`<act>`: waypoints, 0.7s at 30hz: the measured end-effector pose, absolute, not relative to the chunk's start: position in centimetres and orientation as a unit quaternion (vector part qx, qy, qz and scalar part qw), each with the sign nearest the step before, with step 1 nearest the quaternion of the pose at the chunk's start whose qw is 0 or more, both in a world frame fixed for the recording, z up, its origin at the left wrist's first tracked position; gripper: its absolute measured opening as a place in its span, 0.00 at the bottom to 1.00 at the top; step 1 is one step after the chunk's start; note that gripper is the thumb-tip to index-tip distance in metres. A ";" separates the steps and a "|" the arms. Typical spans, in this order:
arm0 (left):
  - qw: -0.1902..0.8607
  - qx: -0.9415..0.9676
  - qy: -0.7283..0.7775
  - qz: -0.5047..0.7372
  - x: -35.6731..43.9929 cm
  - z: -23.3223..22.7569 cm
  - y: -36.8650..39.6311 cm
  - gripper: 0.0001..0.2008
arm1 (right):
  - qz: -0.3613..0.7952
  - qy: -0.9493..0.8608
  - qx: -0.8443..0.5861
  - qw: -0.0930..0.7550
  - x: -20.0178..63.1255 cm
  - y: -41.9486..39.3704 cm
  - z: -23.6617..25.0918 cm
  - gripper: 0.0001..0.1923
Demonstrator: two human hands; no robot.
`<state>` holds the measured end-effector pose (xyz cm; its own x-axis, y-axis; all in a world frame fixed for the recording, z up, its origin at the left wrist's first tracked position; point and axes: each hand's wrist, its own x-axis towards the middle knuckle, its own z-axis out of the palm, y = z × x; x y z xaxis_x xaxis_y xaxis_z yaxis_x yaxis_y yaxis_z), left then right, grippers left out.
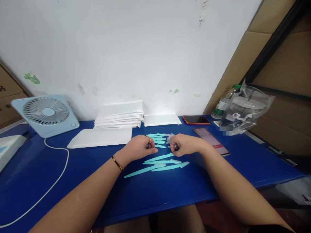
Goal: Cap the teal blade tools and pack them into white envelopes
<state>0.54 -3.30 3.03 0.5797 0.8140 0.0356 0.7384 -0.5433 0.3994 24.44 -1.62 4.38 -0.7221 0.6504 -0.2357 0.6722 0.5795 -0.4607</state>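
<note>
You have thin, flat, pale turquoise plastic sticks, each long and tapering to a point, on the blue table [36, 168]. Your left hand [138, 147] rests knuckles up with the fingers curled down onto the far bunch of sticks [157, 139]; whether it has actually pinched one you cannot tell. Your right hand [184, 144] is curled just beside it, fingertips pinched together near a small clear piece [170, 138], too small to make out, and the grip itself is hidden. Four sticks [160, 163] lie loose in front of your hands, fanned out and partly overlapping; the far bunch is too crowded to count. The near edge of the table is close below them, with bare blue surface left and right. Two phones [211, 140] lie to the right, a pile of white envelopes [119, 115] behind, and one fan [46, 115] at the left.
</note>
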 end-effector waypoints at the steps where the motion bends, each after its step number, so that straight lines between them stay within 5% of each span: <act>1: 0.180 0.877 0.435 0.100 0.6 3.0 -3.5 0.15 | -0.260 0.892 0.370 0.013 24.2 -1.6 4.2 0.05; 7: 0.162 0.880 0.440 0.072 0.8 2.1 -3.3 0.08 | -0.226 0.907 0.354 -0.020 23.7 -1.3 3.8 0.07; 21: 0.122 0.843 0.512 0.113 -1.0 3.0 -1.7 0.09 | -0.176 0.863 0.461 -0.109 25.9 -0.2 4.4 0.07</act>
<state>-0.98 -1.72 3.01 0.4504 0.8904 0.0657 0.8351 -0.4462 0.3217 25.94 -0.16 4.37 -0.5508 0.8343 0.0257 0.7572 0.5124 -0.4050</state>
